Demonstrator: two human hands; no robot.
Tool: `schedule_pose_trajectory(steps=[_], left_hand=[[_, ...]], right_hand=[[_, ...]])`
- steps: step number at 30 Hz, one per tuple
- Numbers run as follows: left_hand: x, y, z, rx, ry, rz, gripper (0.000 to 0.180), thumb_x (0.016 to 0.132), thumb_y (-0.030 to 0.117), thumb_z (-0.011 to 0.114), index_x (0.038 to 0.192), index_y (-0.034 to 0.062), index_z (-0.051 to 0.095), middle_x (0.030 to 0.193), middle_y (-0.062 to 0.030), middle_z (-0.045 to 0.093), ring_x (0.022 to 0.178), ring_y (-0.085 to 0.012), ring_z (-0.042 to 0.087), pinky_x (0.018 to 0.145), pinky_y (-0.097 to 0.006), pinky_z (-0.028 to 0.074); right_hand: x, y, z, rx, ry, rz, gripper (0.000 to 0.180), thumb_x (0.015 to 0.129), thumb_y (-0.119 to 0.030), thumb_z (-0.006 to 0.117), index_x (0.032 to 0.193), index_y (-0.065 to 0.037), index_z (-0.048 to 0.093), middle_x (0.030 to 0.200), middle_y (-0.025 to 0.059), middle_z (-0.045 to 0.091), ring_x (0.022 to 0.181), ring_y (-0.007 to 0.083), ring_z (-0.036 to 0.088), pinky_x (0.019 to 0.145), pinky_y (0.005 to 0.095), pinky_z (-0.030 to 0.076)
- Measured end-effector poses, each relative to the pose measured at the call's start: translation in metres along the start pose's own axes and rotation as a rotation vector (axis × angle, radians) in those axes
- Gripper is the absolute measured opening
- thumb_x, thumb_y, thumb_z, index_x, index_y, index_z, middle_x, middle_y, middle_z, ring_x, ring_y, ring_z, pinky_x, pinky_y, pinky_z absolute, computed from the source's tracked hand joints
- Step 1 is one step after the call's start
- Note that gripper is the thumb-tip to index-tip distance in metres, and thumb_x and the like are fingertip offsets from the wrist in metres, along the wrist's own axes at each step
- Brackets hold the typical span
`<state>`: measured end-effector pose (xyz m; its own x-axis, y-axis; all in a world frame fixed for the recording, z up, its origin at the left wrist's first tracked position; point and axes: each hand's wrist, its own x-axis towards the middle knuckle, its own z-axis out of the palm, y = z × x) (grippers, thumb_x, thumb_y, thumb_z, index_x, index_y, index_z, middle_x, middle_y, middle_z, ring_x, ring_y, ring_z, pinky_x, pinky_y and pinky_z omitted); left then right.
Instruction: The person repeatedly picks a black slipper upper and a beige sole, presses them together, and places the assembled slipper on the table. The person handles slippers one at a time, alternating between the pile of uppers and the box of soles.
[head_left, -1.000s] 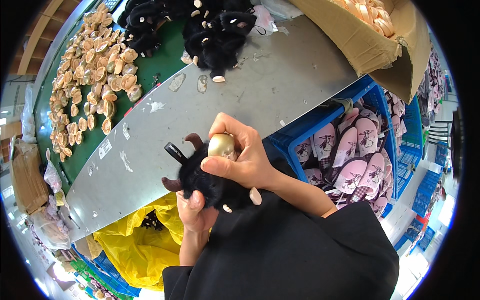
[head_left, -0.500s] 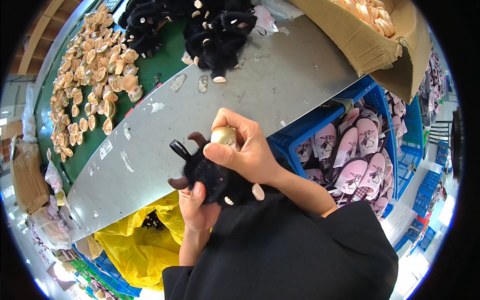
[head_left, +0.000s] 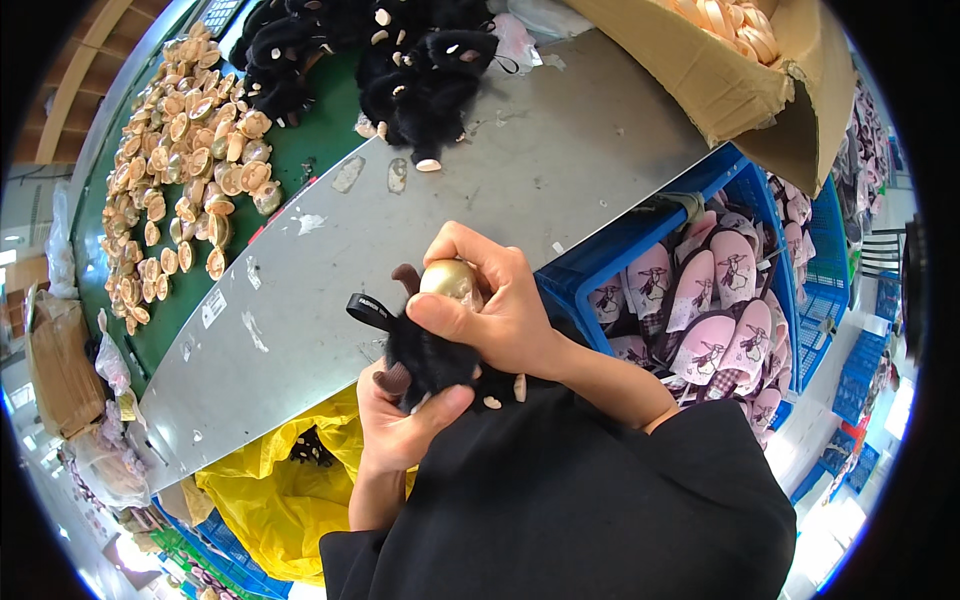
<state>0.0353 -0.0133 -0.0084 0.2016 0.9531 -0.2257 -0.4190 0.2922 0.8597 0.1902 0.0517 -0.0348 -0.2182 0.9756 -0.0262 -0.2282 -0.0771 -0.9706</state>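
Observation:
A small black plush toy [head_left: 432, 352] is held in front of my body, above the near edge of the metal table. It has brown horn-like or ear-like parts, a black ribbon loop and pale bits at its lower end. My left hand [head_left: 402, 432] is closed round its lower left side, thumb pressed into the fur. My right hand [head_left: 515, 300] grips a shiny gold rounded piece [head_left: 448, 279] between thumb and fingers, against the top of the toy. Whether the piece is joined to the fur is hidden by my right hand.
Many gold-and-beige half-round pieces [head_left: 190, 130] lie heaped on the green surface [head_left: 325, 130] at far left. More black plush toys [head_left: 430, 100] sit beyond the grey metal tabletop [head_left: 300, 320]. Right: a cardboard box [head_left: 700, 70] and blue crate [head_left: 575, 290] of pink slippers [head_left: 735, 265]. A yellow bag [head_left: 280, 510] hangs below.
My left hand has turned the toy and its thumb has shifted right across the fur. The ribbon loop now points further left. My right hand keeps its grip on the gold piece.

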Motion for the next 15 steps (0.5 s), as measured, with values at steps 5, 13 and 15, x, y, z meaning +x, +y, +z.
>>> schedule_pose_trajectory(steps=[5,13,15], left_hand=[[0.008,0.006,0.021,0.02,0.244,0.079,0.029,0.09,0.004,0.075,0.118,-0.0008,0.068,0.104,-0.0024,0.071,0.095,-0.0105,0.064,0.089,-0.026,0.049],[0.008,-0.013,0.009,-0.006,0.226,0.104,0.027,0.099,0.007,0.066,0.124,0.001,0.064,0.116,-0.0072,0.07,0.106,-0.0158,0.065,0.094,-0.03,0.05],[0.005,-0.013,0.011,0.017,0.216,0.115,0.025,0.099,0.007,0.065,0.123,0.0011,0.065,0.117,-0.007,0.07,0.106,-0.0159,0.065,0.094,-0.031,0.05]], right_hand=[[-0.005,-0.006,-0.007,0.092,-0.038,-0.02,0.048,0.098,-0.049,0.063,0.103,-0.001,0.063,0.076,-0.0026,0.056,0.062,0.0024,0.051,0.056,0.0189,0.041],[-0.019,-0.007,-0.016,0.037,-0.058,-0.186,0.036,0.107,-0.037,0.057,0.105,-0.002,0.064,0.074,-0.001,0.061,0.066,0.0034,0.06,0.059,0.0198,0.049],[-0.024,-0.012,-0.013,0.068,-0.03,-0.131,0.034,0.105,-0.036,0.06,0.102,-0.002,0.064,0.073,-0.0011,0.06,0.066,0.003,0.058,0.058,0.0198,0.047]])
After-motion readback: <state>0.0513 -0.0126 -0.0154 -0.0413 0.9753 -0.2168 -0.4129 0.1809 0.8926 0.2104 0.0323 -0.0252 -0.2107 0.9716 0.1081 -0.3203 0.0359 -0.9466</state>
